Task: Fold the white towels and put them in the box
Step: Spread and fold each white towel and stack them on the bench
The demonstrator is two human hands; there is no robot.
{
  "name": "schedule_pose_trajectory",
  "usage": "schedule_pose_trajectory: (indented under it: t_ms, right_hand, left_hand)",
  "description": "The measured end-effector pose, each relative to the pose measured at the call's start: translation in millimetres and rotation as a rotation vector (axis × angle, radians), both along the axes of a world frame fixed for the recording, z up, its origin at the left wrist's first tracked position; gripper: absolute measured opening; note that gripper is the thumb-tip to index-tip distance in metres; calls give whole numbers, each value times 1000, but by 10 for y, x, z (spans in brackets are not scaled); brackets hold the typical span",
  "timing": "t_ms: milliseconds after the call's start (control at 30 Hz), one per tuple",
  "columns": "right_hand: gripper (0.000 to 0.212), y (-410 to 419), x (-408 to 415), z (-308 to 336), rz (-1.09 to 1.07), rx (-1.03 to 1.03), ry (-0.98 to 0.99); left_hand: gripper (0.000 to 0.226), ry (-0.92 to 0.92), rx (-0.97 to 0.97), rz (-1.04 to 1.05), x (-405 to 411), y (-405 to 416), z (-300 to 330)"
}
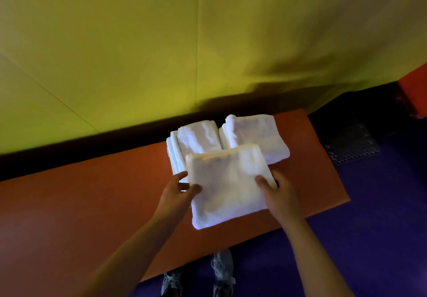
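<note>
the folded towel (227, 186) in front is soft white terry cloth, its nap fuzzy and matt, with a faintly ribbed band near its far edge. the two towel stacks behind it, the left stack (196, 139) and the right stack (256, 135), are the same thick, looped cotton, their layered folds plump and dull. the table (92, 204) has a smooth, matt orange top with no grain visible. the wall (138, 42) behind is flat yellow-green panelling, smooth and slightly satin, split by thin seams. the floor (381, 204) looks smooth and dark purple. a black mesh grid (351, 144) lies on it, with a rough, open weave.
</note>
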State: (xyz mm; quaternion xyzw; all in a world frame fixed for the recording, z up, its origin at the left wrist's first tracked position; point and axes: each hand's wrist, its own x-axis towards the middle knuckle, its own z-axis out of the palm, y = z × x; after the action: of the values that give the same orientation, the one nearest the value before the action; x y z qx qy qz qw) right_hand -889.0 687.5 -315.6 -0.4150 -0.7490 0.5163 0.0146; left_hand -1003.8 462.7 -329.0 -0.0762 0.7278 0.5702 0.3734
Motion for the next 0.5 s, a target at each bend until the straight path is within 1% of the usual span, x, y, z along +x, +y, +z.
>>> schedule_pose_trajectory:
  t_ms: [33, 100, 167, 200, 233, 333, 367, 433, 500]
  right_hand:
    - [6, 91, -140, -19, 81, 19, -6]
    - [20, 261, -484, -82, 247, 86, 2]
    - [30, 388, -887, -149, 398, 176, 17]
    - [32, 433, -1095, -181, 459, 206, 20]
    - [32, 462, -1301, -211, 518, 231, 16]
    - [29, 462, -1900, -315, 728, 336, 24]
    - [29, 447, -2076, -368, 780, 368, 37]
    - [33, 395, -2380, -502, 856, 440, 40]
    - [42, 339, -2583, -678, 917, 602, 21]
  left_hand:
    - [50, -52, 17, 61, -41, 43, -23]
    - [41, -119, 65, 163, -111, 82, -66]
    - [33, -118, 86, 241, -168, 93, -105]
    - [33, -121, 83, 281, -190, 96, -155]
    - [36, -136, 82, 319, -202, 101, -208]
    - [58, -186, 98, 433, -218, 116, -405]
    - [58, -193, 103, 460, -218, 140, -452]
    - [44, -179, 100, 490, -230, 212, -553]
    - [33, -172, 44, 494, -268, 299, -697]
